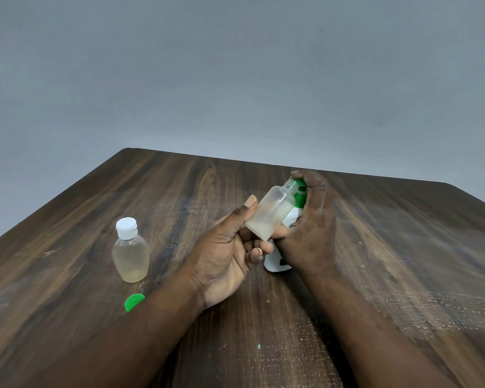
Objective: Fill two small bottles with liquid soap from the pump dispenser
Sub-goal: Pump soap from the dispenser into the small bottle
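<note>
Bottle (272, 212) in left hand (227, 256), mouth at dispenser (300, 199).

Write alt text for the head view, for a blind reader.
The left hand tilts an uncapped small bottle to the green pump of a white dispenser, which the right hand holds. A capped bottle and a green cap sit on the wooden table.

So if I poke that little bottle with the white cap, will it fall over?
Probably not from a gentle poke: the white-capped bottle stands upright on the wooden table and seems to hold pale liquid, which should steady it. A push near the cap might tip it, since it is taller than wide. Its plastic looks smooth, so it may slide.
</note>
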`<state>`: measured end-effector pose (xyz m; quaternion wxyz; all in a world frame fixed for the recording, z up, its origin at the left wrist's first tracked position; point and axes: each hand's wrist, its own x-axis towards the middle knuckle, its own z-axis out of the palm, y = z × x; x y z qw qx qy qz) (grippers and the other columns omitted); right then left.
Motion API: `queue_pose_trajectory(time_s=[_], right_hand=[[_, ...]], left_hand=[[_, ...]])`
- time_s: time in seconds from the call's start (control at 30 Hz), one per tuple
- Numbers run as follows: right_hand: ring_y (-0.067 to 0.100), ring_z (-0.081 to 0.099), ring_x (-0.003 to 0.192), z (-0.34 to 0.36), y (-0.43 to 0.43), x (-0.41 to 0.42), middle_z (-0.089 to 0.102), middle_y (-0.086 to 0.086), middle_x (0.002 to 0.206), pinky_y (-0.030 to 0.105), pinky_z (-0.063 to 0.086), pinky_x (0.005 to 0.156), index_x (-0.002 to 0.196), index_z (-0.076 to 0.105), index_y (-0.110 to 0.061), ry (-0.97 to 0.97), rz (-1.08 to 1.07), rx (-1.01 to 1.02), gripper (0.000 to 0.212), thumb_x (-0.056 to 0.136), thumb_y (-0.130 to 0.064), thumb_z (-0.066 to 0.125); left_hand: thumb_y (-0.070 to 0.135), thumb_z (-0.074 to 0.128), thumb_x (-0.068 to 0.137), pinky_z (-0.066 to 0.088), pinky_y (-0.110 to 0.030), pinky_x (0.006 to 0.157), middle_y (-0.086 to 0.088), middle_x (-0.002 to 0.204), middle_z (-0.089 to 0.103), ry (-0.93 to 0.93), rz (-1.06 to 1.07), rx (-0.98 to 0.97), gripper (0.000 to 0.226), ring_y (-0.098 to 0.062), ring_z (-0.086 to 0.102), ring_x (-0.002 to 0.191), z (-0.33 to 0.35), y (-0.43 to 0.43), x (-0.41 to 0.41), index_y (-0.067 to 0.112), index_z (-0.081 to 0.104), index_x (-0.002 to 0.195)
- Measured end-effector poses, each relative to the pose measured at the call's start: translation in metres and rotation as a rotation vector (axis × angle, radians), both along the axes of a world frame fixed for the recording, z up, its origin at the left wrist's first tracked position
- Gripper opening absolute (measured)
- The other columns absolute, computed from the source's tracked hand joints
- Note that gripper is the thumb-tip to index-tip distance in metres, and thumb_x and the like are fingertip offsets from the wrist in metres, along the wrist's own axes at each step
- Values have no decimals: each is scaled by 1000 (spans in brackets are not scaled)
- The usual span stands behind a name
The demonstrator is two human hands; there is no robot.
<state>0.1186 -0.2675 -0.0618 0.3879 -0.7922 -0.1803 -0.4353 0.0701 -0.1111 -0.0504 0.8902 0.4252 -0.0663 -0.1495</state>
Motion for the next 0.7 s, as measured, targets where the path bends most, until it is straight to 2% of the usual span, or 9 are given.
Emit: queue_pose_trajectory(time_s=[0.1,0.2,0.27,0.4,0.53,0.63,0.7], right_hand=[[12,57,107,0,0,-1,57,1,130,6,40,85,140,52,-11,-4,-11,-7,78,68,-35,67],[16,60,113,-1,0,1,56,0,134,22,50,88,143,48,-15,-7,-7,-9,81,68,-33,74],[17,60,112,-1,-1,2,57,0,134,25,51,87,142,49,-14,-16,-16,-14,79,69,-32,75],[19,61,100,-1,0,3,56,-4,126,19,46,80,134,53,-12,-20,-9,-21,68,71,-30,72],[19,61,96,-2,-1,2,53,-10,122,8,38,78,130,53,-13,-8,-4,-22,65,69,-23,74],[18,61,97,-2,-1,1,56,-6,126,5,37,77,135,53,-12,6,-5,1,69,71,-32,69],[19,62,99,-2,0,1,57,-1,130,5,38,78,140,50,-15,7,-17,-8,73,71,-31,69]], left_hand=[[44,66,87,50,-14,47,-25,97,75,-2,1,3,58,-11,63,55,0,0,0,2,64,128],[45,67,87,50,-14,47,-25,98,75,1,-2,12,60,-11,63,56,0,0,1,1,64,129],[44,66,88,50,-14,47,-25,99,75,4,-2,11,60,-11,64,56,-1,0,1,1,64,130],[43,65,89,50,-14,46,-25,98,75,2,3,-1,55,-11,63,55,-1,0,1,2,65,127],[42,65,90,50,-14,46,-26,97,75,3,-4,-8,55,-12,63,55,0,0,0,2,65,127],[42,64,92,50,-14,47,-26,97,75,0,-3,-4,56,-11,63,55,0,0,-1,1,63,130],[42,64,92,51,-14,47,-26,98,75,2,5,2,57,-11,63,55,0,0,0,0,62,131]])
